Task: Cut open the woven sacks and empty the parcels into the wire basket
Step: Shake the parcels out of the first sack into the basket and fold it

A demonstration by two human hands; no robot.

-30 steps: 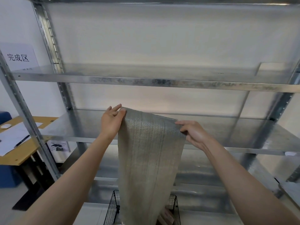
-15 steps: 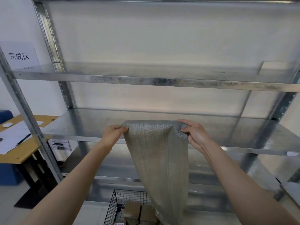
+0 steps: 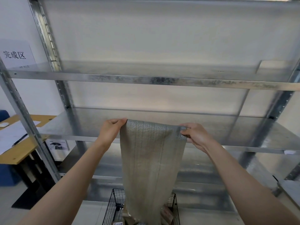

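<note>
Observed from beside the rack: the person held the woven sack [image 3: 151, 159] upside down by its closed end, one top corner in each hand, at about the height of the middle shelf [image 3: 78, 125]. The left hand [image 3: 112, 130] pinched the left corner, its fingers [image 3: 119, 122] curled over the edge. The right hand [image 3: 197, 137] gripped the right corner, with cloth bunched under its fingers [image 3: 186, 127]. The sack hung flat and limp, and its lower end dipped into the wire basket [image 3: 115, 203] on the floor below. Brown parcels [image 3: 166, 214] lay in the basket on either side of the cloth. The sack's mouth was cut off by the bottom of the view, so whether anything remained inside could not be told. Judging by the slack, flat panel, it was empty or nearly so. Notes for doing this step well: keep the two corners level so the cloth hangs straight and no fold forms a pocket. Keep the lower end inside the basket rim so a late parcel drops in and not onto the floor. Give short vertical shakes, not sideways swings, which could flick the mouth past the wire. Keep the grip on the corners firm, since woven plastic of this kind likely slips under a loose pinch. Check down the length before putting the sack aside.
</note>
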